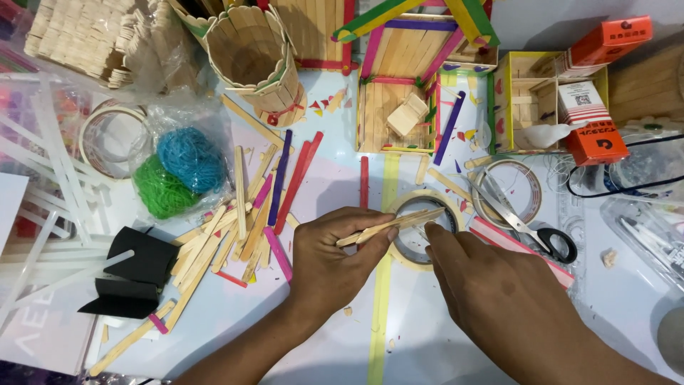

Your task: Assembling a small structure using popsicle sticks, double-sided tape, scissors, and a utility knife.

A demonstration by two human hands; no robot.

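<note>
Left hand [329, 265] pinching thin plain wooden craft sticks [388, 226] at near end, tips lying over beige tape roll [422, 229] at centre. Right hand [499, 299] at 4 o'clock, grip unclear. Sticks judged light, stiff, snappable; holding mid-length safest.

1. There is one view only, from a camera worn on the person's head.
2. It looks almost straight down on the worktop [335, 178].
3. It sits close: the left hand [335, 257] and right hand [499, 292] fill the lower middle, forearms running off the bottom edge.
4. The far side of the worktop lies along the top edge.
</note>
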